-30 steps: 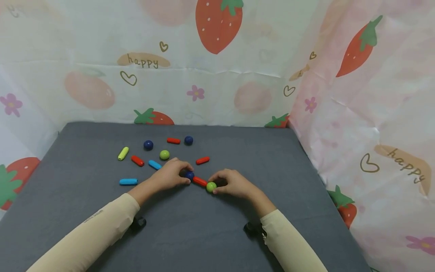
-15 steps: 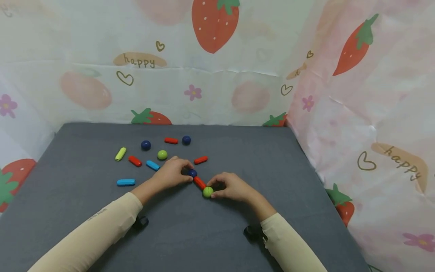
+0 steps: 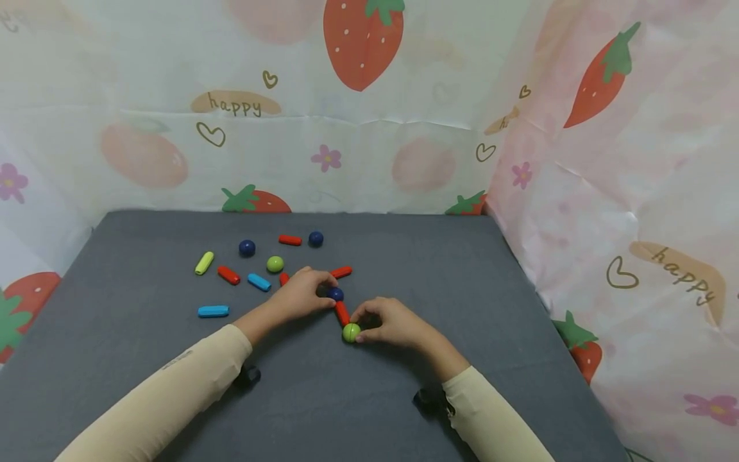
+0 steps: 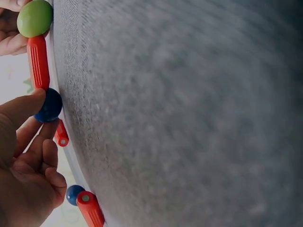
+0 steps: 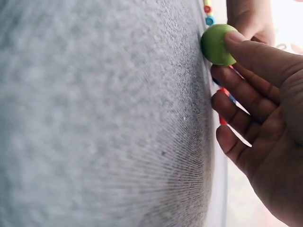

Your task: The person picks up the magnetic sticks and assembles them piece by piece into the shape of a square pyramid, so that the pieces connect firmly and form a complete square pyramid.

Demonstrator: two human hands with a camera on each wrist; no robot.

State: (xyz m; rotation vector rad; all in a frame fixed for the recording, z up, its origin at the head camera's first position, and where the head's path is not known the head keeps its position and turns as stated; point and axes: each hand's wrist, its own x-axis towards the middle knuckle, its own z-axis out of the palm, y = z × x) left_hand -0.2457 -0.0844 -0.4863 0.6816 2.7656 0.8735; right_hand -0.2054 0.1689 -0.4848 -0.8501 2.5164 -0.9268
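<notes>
On the grey mat [image 3: 473,289] lies a short chain: a dark blue ball [image 3: 335,294], a red stick [image 3: 342,313] and a green ball [image 3: 351,332], joined end to end. My left hand [image 3: 326,292] pinches the dark blue ball [image 4: 49,105] between thumb and fingers. My right hand [image 3: 360,328] pinches the green ball [image 5: 218,45], with the thumb on top of it. In the left wrist view the red stick [image 4: 38,61] runs from the blue ball up to the green ball [image 4: 34,18].
Loose pieces lie behind my left hand: a yellow-green stick [image 3: 204,262], several red sticks [image 3: 228,275], two blue sticks [image 3: 213,311], two dark blue balls [image 3: 247,248] and a green ball [image 3: 275,264]. Strawberry-print sheets [image 3: 606,192] wall the back and the sides.
The chain has swung: the green ball came nearer and leftward with my right hand, the blue ball shifted right with my left. The red stick now points almost straight away from me.
</notes>
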